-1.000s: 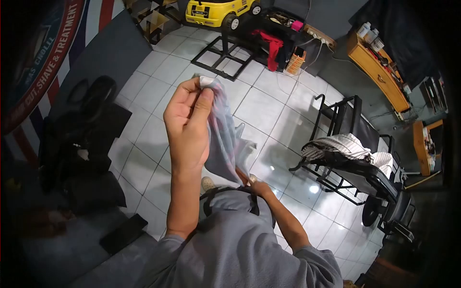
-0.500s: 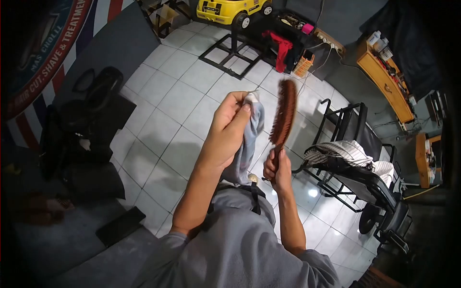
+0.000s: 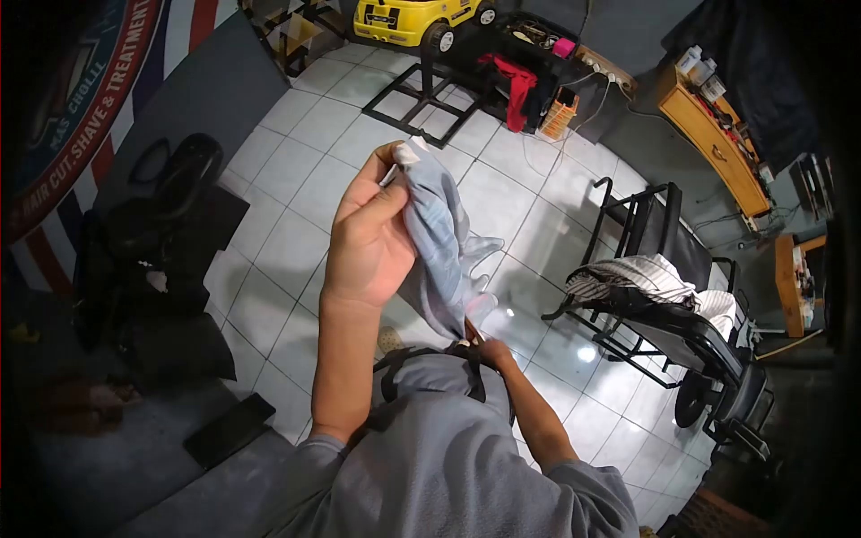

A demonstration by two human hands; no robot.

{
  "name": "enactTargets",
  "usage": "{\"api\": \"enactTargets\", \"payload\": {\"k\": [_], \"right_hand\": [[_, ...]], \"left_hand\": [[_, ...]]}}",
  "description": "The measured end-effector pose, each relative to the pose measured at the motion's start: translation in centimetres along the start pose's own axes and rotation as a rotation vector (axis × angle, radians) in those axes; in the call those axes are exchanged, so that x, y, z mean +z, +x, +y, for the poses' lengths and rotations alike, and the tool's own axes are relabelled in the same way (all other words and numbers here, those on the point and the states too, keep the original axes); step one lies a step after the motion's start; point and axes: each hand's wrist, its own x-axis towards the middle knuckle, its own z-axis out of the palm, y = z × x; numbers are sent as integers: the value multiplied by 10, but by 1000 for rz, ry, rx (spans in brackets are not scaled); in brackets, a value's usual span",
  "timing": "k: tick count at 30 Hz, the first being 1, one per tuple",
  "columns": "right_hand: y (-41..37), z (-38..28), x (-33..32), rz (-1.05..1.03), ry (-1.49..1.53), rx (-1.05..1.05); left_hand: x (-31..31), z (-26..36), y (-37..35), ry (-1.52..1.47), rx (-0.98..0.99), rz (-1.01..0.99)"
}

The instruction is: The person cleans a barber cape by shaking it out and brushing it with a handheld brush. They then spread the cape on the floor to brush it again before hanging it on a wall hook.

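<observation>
My left hand (image 3: 369, 235) is raised in front of me and pinches the top end of a light blue-grey cloth (image 3: 439, 211). The cloth hangs down from the fingers and spreads out to the right. Low beside the cloth's bottom edge, my right hand (image 3: 491, 351) is closed round the brush's brown handle (image 3: 473, 330). The cloth hides the bristle part of the brush. This hand is slightly blurred.
A black barber chair (image 3: 664, 309) with a striped cloth (image 3: 641, 276) stands at the right. Wooden shelf units (image 3: 717, 152) line the right wall. A yellow toy car (image 3: 408, 20) and a black metal frame (image 3: 421, 103) are ahead. Dark seating lies at the left.
My left hand has moved up and left with the cloth, which now spreads wider. My right hand has gone down and left, taking the brush from upright in plain view to behind the cloth.
</observation>
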Motion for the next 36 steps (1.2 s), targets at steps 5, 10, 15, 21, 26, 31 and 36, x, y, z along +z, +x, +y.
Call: {"api": "enactTargets", "payload": {"k": [5, 10, 15, 21, 26, 31, 36], "right_hand": [[-16, 40, 17, -33, 90, 215], [-3, 14, -15, 567, 363, 31], [-78, -108, -154, 456, 1354, -264], [-151, -170, -198, 408, 1365, -609], [-85, -151, -130, 389, 568, -517], [-9, -26, -20, 41, -74, -252], [-15, 54, 11, -240, -147, 72]], "left_hand": [[1, 6, 6, -103, -204, 123], [-12, -21, 5, 166, -472, 216], [-24, -44, -2, 390, -352, -53], [6, -37, -8, 655, -30, 41], [20, -29, -6, 637, 75, -70], [16, -2, -7, 507, 238, -34], [18, 27, -10, 791, 357, -170]]}}
